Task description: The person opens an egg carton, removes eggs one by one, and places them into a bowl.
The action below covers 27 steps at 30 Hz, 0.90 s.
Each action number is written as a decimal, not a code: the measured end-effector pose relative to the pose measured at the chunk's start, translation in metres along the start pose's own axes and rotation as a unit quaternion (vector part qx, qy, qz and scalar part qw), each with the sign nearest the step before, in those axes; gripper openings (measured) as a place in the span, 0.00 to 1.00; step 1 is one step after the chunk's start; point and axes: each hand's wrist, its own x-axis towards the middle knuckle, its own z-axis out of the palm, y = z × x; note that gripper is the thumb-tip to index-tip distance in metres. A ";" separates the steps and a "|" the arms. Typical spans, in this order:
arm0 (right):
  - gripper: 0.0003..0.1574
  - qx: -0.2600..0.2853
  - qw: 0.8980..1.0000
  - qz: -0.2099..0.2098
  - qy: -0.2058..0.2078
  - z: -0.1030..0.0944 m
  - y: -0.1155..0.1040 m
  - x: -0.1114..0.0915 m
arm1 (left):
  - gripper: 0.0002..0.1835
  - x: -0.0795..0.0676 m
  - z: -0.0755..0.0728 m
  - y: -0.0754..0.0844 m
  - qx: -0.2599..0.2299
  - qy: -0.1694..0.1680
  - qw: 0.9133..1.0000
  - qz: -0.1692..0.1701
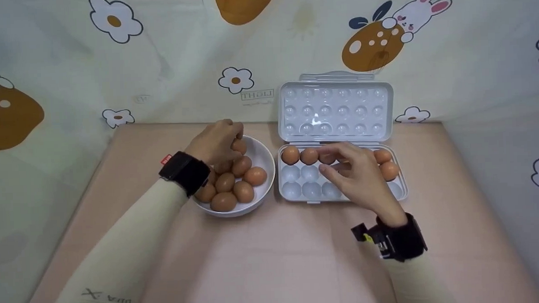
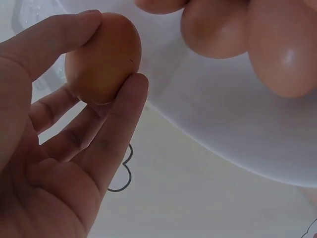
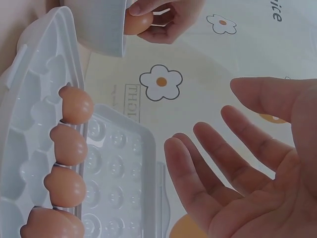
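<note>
My left hand (image 1: 217, 142) pinches a brown egg (image 2: 104, 59) between thumb and fingers at the far side of a white bowl (image 2: 223, 114). Several more brown eggs (image 1: 225, 182) lie heaped in that bowl. To the right stands a white plastic egg box (image 1: 311, 190) with its lid (image 1: 335, 102) raised. Eggs (image 3: 69, 186) sit along its back row, and another egg (image 1: 389, 170) is in the second row at the right. Over the box hovers my right hand (image 3: 262, 193), fingers spread and holding nothing. It hides some cells in the head view.
Both containers stand on a pinkish tabletop (image 1: 273, 259). A pale patterned cloth (image 1: 181, 60) hangs behind and at the sides. The lid leans back close to the cloth. Black straps with cameras (image 1: 402, 239) circle both wrists.
</note>
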 end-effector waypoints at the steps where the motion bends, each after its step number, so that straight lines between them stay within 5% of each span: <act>1: 0.22 0.001 1.000 -0.001 0.001 0.000 0.000 0.000 | 0.16 0.002 0.001 -0.001 0.004 0.001 1.000 0.001; 11: 0.18 0.004 1.000 -0.011 0.012 -0.002 0.002 0.001 | 0.11 0.007 0.012 -0.009 0.017 0.013 1.000 -0.009; 27: 0.19 0.002 0.999 0.040 0.008 -0.011 0.006 -0.001 | 0.14 0.003 0.017 -0.010 0.045 0.027 0.999 -0.001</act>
